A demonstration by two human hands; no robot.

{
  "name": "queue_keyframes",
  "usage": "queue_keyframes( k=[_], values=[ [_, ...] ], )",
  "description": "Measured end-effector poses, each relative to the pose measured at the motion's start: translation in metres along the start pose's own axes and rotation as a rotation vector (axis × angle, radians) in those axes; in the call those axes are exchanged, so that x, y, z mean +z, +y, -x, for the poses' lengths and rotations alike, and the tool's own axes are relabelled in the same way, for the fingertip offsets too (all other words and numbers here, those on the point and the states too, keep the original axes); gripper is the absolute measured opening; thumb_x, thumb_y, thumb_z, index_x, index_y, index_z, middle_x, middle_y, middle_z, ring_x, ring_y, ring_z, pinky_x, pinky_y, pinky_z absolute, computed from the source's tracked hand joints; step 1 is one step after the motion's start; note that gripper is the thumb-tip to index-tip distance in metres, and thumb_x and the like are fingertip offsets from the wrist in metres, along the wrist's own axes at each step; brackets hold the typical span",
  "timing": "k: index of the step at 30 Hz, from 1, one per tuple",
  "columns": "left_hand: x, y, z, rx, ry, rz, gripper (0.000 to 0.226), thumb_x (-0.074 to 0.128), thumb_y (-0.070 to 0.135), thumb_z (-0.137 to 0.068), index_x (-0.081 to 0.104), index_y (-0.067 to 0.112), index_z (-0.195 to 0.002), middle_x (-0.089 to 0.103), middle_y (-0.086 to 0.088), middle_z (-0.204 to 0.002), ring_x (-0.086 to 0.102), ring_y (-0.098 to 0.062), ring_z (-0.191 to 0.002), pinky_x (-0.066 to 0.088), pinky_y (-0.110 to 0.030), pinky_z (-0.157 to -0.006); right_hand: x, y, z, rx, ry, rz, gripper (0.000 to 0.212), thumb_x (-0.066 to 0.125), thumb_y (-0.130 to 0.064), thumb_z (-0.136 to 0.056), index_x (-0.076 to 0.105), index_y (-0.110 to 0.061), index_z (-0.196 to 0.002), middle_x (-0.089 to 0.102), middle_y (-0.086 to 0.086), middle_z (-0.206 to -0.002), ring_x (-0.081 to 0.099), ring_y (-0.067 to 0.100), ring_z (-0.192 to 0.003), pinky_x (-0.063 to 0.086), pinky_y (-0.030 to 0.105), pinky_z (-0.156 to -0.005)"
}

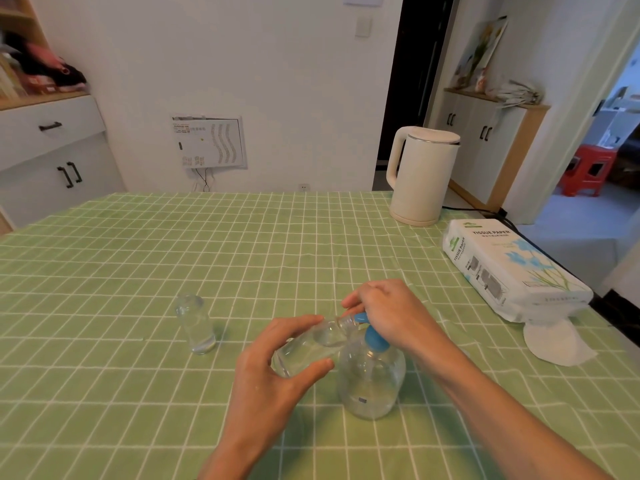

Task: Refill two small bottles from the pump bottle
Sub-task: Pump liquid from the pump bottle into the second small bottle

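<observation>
Two small clear cylindrical bottles, an upright bottle (195,323) at the left and a tilted bottle (304,344) nearer, one blue-topped clear plastic pump bottle (372,379), one cream kettle (420,174) and one white tissue-paper pack (512,271) are being shown.

Green-checked table (138,254): standing small bottle (195,323), pump bottle (372,382), kettle (420,178), tissue pack (512,271), loose tissue (554,344).
</observation>
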State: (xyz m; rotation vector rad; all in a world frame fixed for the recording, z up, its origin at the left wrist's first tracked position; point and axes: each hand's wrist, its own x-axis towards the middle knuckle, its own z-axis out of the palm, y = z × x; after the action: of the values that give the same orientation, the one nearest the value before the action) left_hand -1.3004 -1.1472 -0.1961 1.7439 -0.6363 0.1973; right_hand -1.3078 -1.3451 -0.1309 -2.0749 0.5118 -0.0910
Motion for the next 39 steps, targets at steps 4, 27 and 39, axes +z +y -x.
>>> queue_keyframes(
  k=[4,27,39],
  values=[
    [-0.0024,0.0016,-0.0008,0.005,0.008,-0.003,0.056,0.094,0.014,-0.073,0.074,0.039,-0.118,0.076,0.02,-0.117,0.069,-0.003,-0.115,0.045,-0.005,-0.095,-0.0027,-0.0016,-0.0007,-0.011,-0.011,0.012,0.035,0.051,-0.025,-0.099,0.081,-0.026,-0.081,0.077,-0.015,-0.091,0.071,0.008,-0.097,0.053,0.032,-0.088],
    [-0.0005,-0.0024,-0.001,0.004,-0.002,0.008,0.055,0.094,0.011,-0.072,0.075,0.037,-0.116,0.077,0.019,-0.116,0.07,-0.006,-0.114,0.047,-0.007,-0.095,-0.0028,-0.0036,-0.0014,0.003,-0.023,0.047,0.036,0.049,-0.024,-0.098,0.081,-0.025,-0.081,0.079,-0.012,-0.09,0.073,0.012,-0.097,0.056,0.039,-0.098],
    [0.0039,-0.0047,-0.0029,0.02,-0.01,0.059,0.049,0.09,0.026,-0.071,0.075,0.039,-0.116,0.077,0.016,-0.118,0.071,-0.008,-0.114,0.047,-0.008,-0.094,0.0032,0.0004,0.0018,0.017,-0.027,0.034,0.041,0.046,-0.023,-0.1,0.083,-0.024,-0.083,0.079,-0.012,-0.091,0.073,0.009,-0.095,0.058,0.039,-0.096]
  ],
)
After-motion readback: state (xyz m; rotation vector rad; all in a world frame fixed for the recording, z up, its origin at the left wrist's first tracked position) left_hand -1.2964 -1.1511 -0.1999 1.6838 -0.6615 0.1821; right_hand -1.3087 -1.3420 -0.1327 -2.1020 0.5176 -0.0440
